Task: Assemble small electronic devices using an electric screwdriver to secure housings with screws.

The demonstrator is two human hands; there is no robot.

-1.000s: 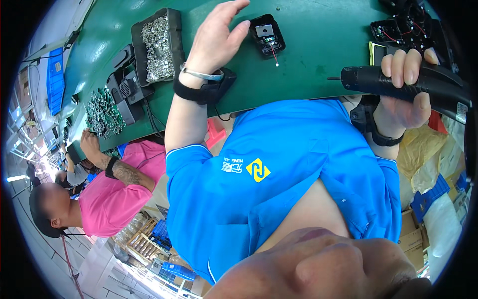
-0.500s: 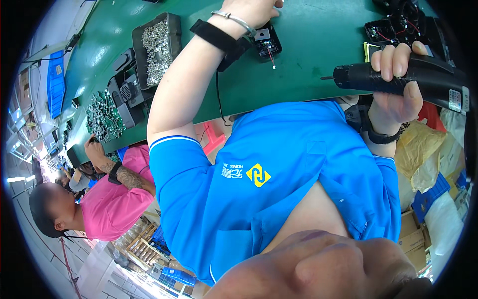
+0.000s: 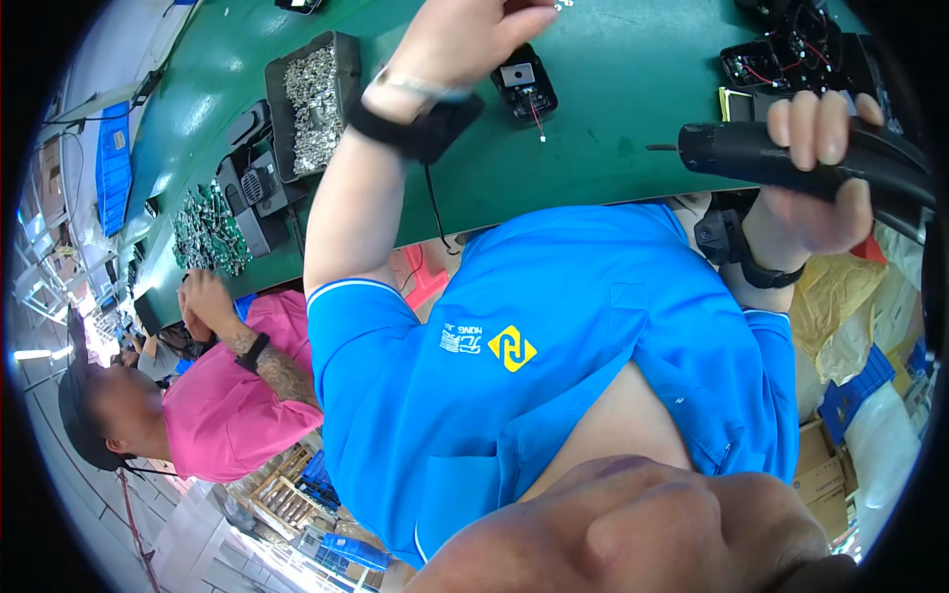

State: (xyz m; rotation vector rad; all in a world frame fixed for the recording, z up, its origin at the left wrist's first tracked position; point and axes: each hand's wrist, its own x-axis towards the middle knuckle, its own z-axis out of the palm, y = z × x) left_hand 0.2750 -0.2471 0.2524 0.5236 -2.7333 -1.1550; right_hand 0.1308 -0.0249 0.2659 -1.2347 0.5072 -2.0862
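In my right hand [image 3: 820, 168] is a black electric screwdriver [image 3: 751, 148], fingers wrapped round its body. Its thin bit points left over the green table [image 3: 603, 128]. My left hand [image 3: 474, 40] is at the upper edge of the view, thumb and finger brought together; most of the fingertips are cut off, so what they hold cannot be made out. Just right of that wrist lies a small black casing [image 3: 529, 89], its inside facing up, with a thin red-and-white wire ending in a white connector. Small white bits [image 3: 563, 5] lie beyond my thumb.
Left of my arm stands a dark tray of small metal parts [image 3: 314, 109]. Grey housings [image 3: 252, 193] and a pile of green circuit boards [image 3: 210, 232] are beside it. Black casings with red wires [image 3: 756, 64] sit at the far right. A co-worker in pink [image 3: 237, 395] works at left.
My left hand has shifted left, baring more of the black casing. My right hand has moved slightly right with the screwdriver. The co-worker's hands have come together.
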